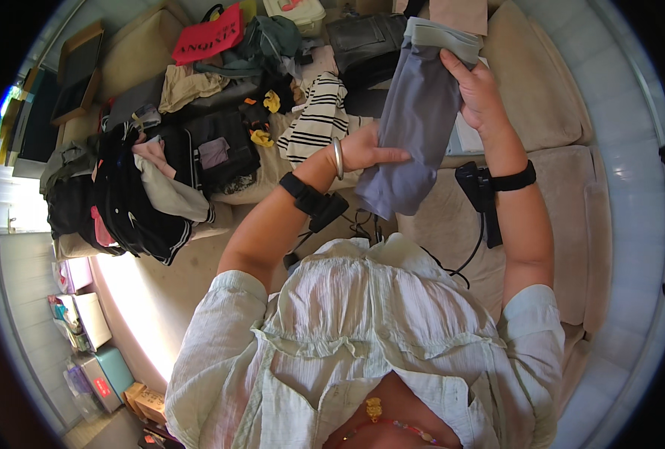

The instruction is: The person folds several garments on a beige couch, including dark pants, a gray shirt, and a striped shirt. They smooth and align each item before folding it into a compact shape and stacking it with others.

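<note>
Between my two hands hangs a folded grey-blue garment (416, 106), perhaps trousers or leggings, with a paler waistband (442, 38) at its far end. My right hand (475, 90) grips it just below the waistband, thumb on top. Lower down on the opposite edge, my left hand (369, 149) pinches the cloth with the thumb over it and the fingers hidden behind. A black-and-white striped garment (318, 120) lies on the sofa beyond my left wrist. Partly hidden behind the held cloth is a pale folded item (467, 134) near my right wrist.
Loose clothes cover the sofa, including a black jacket (136, 191), dark jeans (366, 45) and a green garment (270, 45). A red bag (209, 36) and a white lidded box (296, 14) sit behind. Sofa cushions (540, 78) rise at right; cables (472, 247) hang from my wrist straps.
</note>
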Demonstrator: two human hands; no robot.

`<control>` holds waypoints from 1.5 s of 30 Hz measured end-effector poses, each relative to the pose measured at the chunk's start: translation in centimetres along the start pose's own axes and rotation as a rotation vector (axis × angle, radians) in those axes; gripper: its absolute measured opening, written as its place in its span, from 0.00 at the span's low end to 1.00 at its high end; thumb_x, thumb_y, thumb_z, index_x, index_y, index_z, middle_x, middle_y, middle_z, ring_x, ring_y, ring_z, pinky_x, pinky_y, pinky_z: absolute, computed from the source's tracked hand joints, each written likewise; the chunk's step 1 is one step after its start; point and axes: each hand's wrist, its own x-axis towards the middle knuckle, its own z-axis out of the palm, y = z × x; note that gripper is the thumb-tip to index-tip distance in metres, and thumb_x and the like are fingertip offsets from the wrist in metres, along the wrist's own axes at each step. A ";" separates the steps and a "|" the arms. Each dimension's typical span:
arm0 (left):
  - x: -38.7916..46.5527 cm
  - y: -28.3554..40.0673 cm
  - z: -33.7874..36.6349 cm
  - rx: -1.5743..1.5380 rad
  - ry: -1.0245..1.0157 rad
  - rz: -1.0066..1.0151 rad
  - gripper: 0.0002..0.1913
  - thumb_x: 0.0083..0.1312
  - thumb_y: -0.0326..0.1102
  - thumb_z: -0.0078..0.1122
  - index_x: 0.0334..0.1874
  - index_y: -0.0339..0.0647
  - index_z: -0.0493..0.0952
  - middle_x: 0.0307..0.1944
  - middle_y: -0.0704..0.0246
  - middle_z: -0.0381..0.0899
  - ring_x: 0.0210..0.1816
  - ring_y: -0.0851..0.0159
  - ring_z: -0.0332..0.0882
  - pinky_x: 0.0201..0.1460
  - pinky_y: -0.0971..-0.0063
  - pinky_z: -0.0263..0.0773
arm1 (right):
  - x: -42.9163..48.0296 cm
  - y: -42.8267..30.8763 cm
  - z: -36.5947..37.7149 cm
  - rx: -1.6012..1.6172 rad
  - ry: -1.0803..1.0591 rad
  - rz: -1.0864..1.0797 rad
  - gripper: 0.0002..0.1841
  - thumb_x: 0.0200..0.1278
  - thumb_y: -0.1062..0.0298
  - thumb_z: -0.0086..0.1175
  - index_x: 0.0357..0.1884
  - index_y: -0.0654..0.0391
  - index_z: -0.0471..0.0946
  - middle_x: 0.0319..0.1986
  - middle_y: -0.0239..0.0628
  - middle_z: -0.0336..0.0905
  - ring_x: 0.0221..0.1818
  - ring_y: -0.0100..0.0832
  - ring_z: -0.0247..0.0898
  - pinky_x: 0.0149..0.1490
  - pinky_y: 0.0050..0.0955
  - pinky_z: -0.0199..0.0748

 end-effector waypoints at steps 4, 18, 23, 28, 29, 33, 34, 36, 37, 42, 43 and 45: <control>1.8 -1.5 -1.5 0.244 0.189 -0.150 0.19 0.61 0.32 0.55 0.53 0.35 0.66 0.44 0.68 0.75 0.44 0.73 0.72 0.49 0.79 0.67 | -1.9 -0.1 -1.4 -0.079 -0.175 -0.088 0.16 0.55 0.66 0.57 0.46 0.60 0.73 0.40 0.28 0.75 0.45 0.21 0.67 0.51 0.22 0.63; 2.6 2.3 -1.2 0.250 0.583 0.325 0.30 0.47 0.08 0.30 0.48 0.38 0.74 0.49 0.65 0.73 0.52 0.64 0.70 0.57 0.79 0.59 | -4.5 3.9 -7.8 -0.359 -0.506 0.017 0.13 0.50 0.85 0.41 0.35 0.59 0.74 0.54 0.41 0.67 0.61 0.35 0.56 0.62 0.30 0.54; 3.7 1.6 -0.5 0.603 0.485 0.389 0.31 0.41 0.09 0.32 0.48 0.38 0.73 0.47 0.62 0.74 0.52 0.66 0.69 0.56 0.78 0.60 | -2.9 6.3 -6.7 -0.100 -0.294 0.028 0.31 0.54 0.66 0.55 0.59 0.59 0.57 0.58 0.40 0.57 0.59 0.36 0.56 0.62 0.32 0.53; 6.1 2.5 -2.4 0.525 0.636 0.314 0.27 0.44 0.10 0.31 0.47 0.34 0.70 0.42 0.65 0.75 0.46 0.69 0.71 0.52 0.79 0.63 | -3.2 7.9 -5.6 -0.512 -0.170 -0.061 0.52 0.41 0.51 0.66 0.64 0.60 0.45 0.60 0.49 0.50 0.62 0.43 0.50 0.63 0.39 0.51; 6.9 2.7 -2.8 0.548 0.669 0.289 0.26 0.44 0.10 0.31 0.46 0.34 0.69 0.41 0.65 0.75 0.45 0.69 0.71 0.52 0.79 0.64 | -3.7 8.0 -5.3 -0.572 -0.123 -0.043 0.54 0.41 0.50 0.66 0.64 0.60 0.44 0.60 0.51 0.49 0.62 0.44 0.49 0.63 0.39 0.50; 10.1 2.6 -2.5 0.759 0.724 0.290 0.21 0.44 0.13 0.36 0.42 0.34 0.68 0.40 0.60 0.74 0.45 0.60 0.72 0.51 0.76 0.64 | -4.7 9.3 -2.9 -0.809 0.050 -0.160 0.57 0.31 0.50 0.70 0.60 0.62 0.44 0.58 0.54 0.48 0.59 0.51 0.51 0.61 0.42 0.52; 11.4 2.7 -2.4 0.777 0.694 0.329 0.18 0.44 0.17 0.41 0.40 0.34 0.67 0.36 0.54 0.71 0.40 0.47 0.70 0.47 0.68 0.65 | -4.7 9.8 -2.2 -0.839 0.097 -0.197 0.56 0.27 0.55 0.70 0.59 0.62 0.46 0.56 0.54 0.50 0.57 0.52 0.52 0.58 0.44 0.53; 13.9 2.8 -1.9 0.876 0.647 0.353 0.17 0.45 0.17 0.42 0.39 0.34 0.67 0.36 0.53 0.70 0.40 0.46 0.68 0.47 0.66 0.65 | -3.5 10.8 -1.8 -0.923 0.282 -0.166 0.55 0.29 0.57 0.69 0.59 0.62 0.45 0.55 0.53 0.52 0.57 0.52 0.52 0.56 0.45 0.53; 15.2 2.9 -1.6 0.923 0.619 0.369 0.16 0.45 0.18 0.42 0.39 0.34 0.66 0.36 0.53 0.69 0.40 0.45 0.68 0.47 0.65 0.65 | -2.8 11.4 -1.8 -0.979 0.353 -0.111 0.54 0.29 0.59 0.69 0.59 0.61 0.45 0.55 0.53 0.52 0.57 0.52 0.52 0.55 0.45 0.53; 20.7 3.5 -0.3 1.016 0.428 0.417 0.20 0.44 0.21 0.48 0.44 0.34 0.62 0.45 0.49 0.61 0.40 0.40 0.66 0.43 0.59 0.66 | 0.8 12.6 -5.0 -0.992 0.772 -0.291 0.54 0.30 0.60 0.68 0.60 0.62 0.44 0.50 0.52 0.56 0.53 0.52 0.54 0.52 0.46 0.52; 21.5 3.4 0.4 1.017 0.396 0.392 0.21 0.44 0.21 0.48 0.44 0.34 0.62 0.45 0.49 0.61 0.39 0.40 0.67 0.42 0.59 0.67 | 0.8 12.8 -5.6 -1.012 0.829 -0.267 0.54 0.30 0.61 0.68 0.60 0.62 0.44 0.49 0.52 0.56 0.53 0.51 0.54 0.52 0.46 0.52; 23.0 3.0 1.9 1.034 0.339 0.343 0.22 0.44 0.22 0.50 0.45 0.35 0.61 0.45 0.50 0.61 0.38 0.40 0.68 0.40 0.58 0.68 | 0.3 13.2 -6.7 -1.065 0.939 -0.242 0.54 0.30 0.61 0.68 0.60 0.62 0.44 0.49 0.52 0.57 0.52 0.51 0.54 0.52 0.45 0.52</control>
